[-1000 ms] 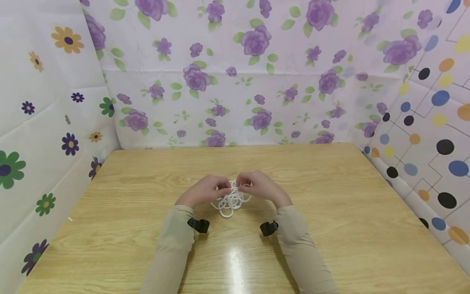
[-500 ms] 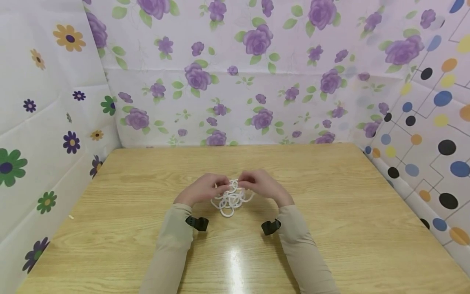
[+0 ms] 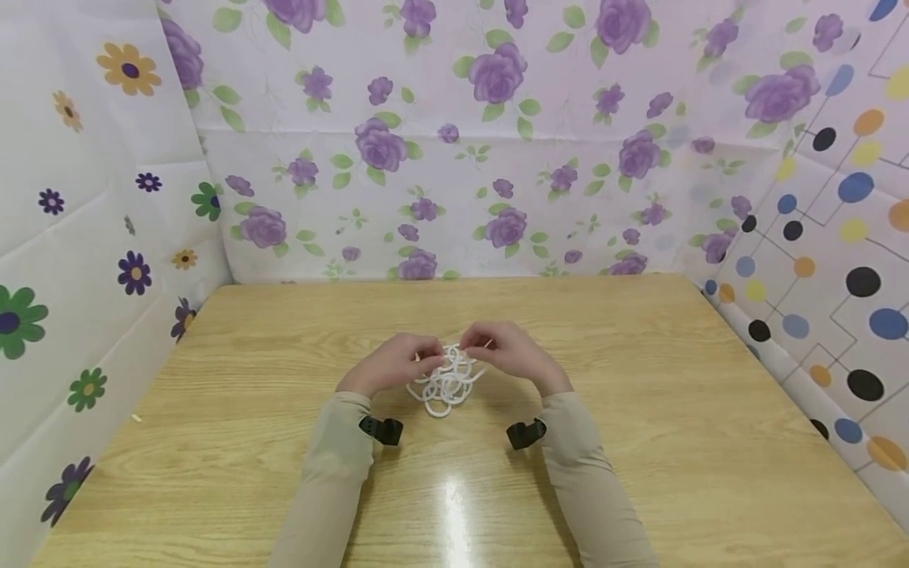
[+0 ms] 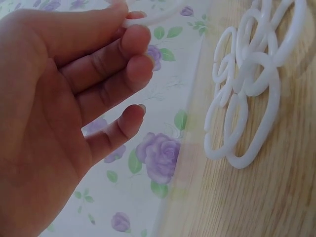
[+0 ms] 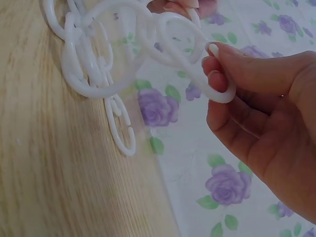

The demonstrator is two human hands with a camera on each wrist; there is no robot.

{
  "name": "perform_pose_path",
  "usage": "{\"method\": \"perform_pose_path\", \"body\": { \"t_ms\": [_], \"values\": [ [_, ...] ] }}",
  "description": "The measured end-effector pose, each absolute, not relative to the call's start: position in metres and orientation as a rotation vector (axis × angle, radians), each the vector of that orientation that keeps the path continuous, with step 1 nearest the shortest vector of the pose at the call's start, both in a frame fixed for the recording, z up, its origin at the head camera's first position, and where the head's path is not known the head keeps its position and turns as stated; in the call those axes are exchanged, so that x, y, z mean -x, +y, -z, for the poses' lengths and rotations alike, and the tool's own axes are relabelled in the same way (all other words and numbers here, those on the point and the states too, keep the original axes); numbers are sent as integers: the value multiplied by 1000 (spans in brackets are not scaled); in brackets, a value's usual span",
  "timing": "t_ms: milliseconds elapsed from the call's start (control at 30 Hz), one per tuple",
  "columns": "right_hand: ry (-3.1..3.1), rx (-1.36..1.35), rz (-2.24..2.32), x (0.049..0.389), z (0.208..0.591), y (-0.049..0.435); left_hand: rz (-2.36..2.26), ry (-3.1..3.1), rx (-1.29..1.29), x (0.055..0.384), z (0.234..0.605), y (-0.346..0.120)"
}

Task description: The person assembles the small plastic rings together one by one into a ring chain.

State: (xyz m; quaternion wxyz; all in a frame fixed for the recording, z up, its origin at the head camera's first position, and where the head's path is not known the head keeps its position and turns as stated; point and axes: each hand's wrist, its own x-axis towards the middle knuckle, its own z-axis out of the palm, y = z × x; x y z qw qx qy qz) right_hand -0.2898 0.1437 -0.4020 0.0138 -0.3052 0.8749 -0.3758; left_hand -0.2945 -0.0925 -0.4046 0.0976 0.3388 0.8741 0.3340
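Observation:
A heap of white plastic chain links [image 3: 446, 388], several of them hooked together, lies on the table between both hands. My left hand [image 3: 394, 365] reaches in from the left side of the heap. In the left wrist view, its thumb and index finger pinch a white link [image 4: 160, 15] at the top edge, while the other fingers bend loosely. My right hand [image 3: 513, 355] is on the heap's right side. The right wrist view shows it pinching the end of an open-ended white link [image 5: 213, 95], which hangs with other links above the table. Part of the left hand's link is hidden.
The wooden table [image 3: 675, 442] runs back to a wall sheet with purple flowers [image 3: 497, 229]. Patterned sheets also stand at the left and right. A small pale scrap [image 3: 136, 417] lies near the table's left edge. Each wrist wears a black camera strap.
The two hands have moved slightly apart, with the right hand shifting a little up and to the right. The left hand stays nearly in place, and the links between them have shifted slightly.

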Motion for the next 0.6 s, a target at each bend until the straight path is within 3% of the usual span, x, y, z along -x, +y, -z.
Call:
{"method": "perform_pose_path", "body": {
  "t_ms": [600],
  "values": [
    [2700,1090,1077,287,400,139,-941,2563,-1136,292,404,-81]
  ]
}}
